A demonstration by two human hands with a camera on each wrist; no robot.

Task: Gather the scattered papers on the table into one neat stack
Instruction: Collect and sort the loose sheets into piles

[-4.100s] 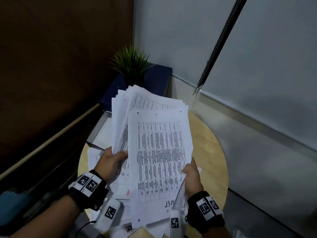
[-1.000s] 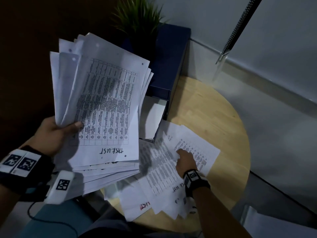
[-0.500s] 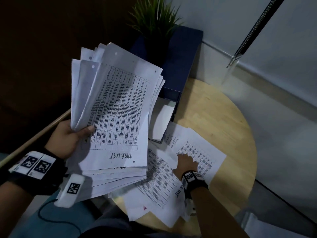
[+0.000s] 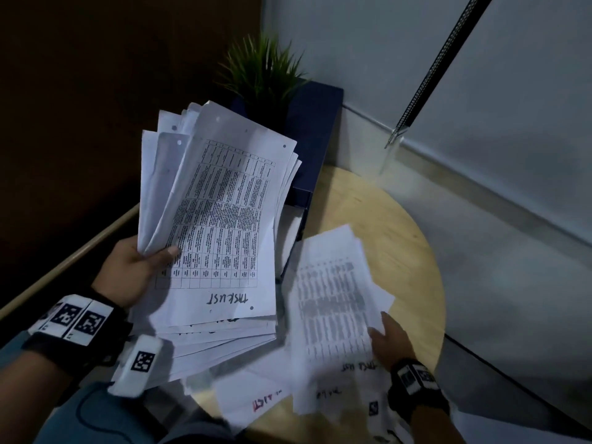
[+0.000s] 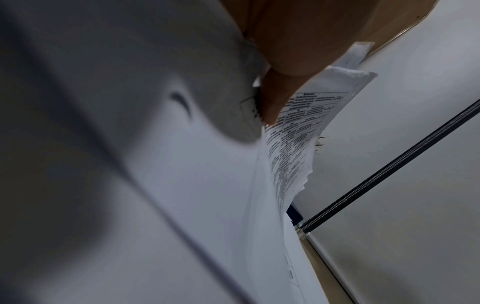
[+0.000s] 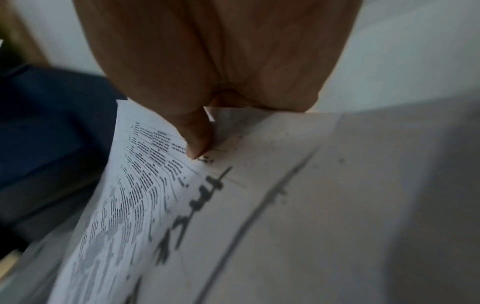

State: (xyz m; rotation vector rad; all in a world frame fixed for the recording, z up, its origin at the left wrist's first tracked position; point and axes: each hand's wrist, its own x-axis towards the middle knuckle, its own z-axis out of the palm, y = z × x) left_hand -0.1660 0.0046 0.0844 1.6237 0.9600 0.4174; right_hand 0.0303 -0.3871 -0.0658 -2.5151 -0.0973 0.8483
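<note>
Pinching a printed sheet (image 4: 333, 302) by its lower right edge, the right hand (image 4: 392, 339) has its thumb on the printed face and its fingers underneath, as the right wrist view shows with the thumb (image 6: 197, 142) pressed beside the table of text; the sheet is blurred and looks lifted off the round wooden table (image 4: 413, 251), though whether it is fully clear of the papers below I cannot tell. To the left of it, and higher, the left hand (image 4: 131, 270) clamps the gathered stack (image 4: 221, 225) at its lower left corner, thumb across the top page, the sheets fanned and uneven at their far ends. The stack's long axis runs away from the person and leans slightly right; the sheet in the right hand lies nearly parallel to it, just beside its right edge, so I judge the coming move to be a short carry leftward, with the sheet laid on top or slid in along the same axis. A few loose papers (image 4: 253, 402) remain on the near side of the table, below both hands and closer to the right one. Behind the stack stand a dark blue box (image 4: 315, 136) and a small green plant (image 4: 262, 68).
</note>
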